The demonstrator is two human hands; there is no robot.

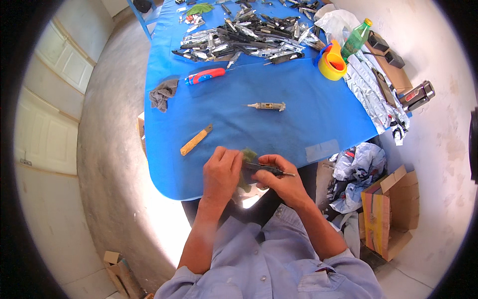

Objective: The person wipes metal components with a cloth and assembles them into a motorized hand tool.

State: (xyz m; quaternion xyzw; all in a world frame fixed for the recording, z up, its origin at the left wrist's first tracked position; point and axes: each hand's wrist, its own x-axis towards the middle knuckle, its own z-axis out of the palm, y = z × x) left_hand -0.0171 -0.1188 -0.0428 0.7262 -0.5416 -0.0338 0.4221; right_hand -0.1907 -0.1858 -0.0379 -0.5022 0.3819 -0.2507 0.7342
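Working at the near edge of the blue-covered table [298,127], as the head view shows, the two hands meet over a slim black part [267,168] with a thin metal rod. The right hand [280,175] grasps its body, rod pointing rightward; the left hand [221,169] is closed on a green cloth [248,155] at the other end, though its fingers hide how firmly it grips. The likeliest mishap is a drop: the part sits by the table's edge, so a smooth body slipping through cloth could fall to the lap or floor. Sideways pressure might bend the exposed rod. The yellow-handled blade [196,140] lies near the left hand, metal end pointing away; a careless reach could nick a finger. Further off, the silver syringe-like part [268,106] lies loose, and a sweeping sleeve or cloth could knock it.
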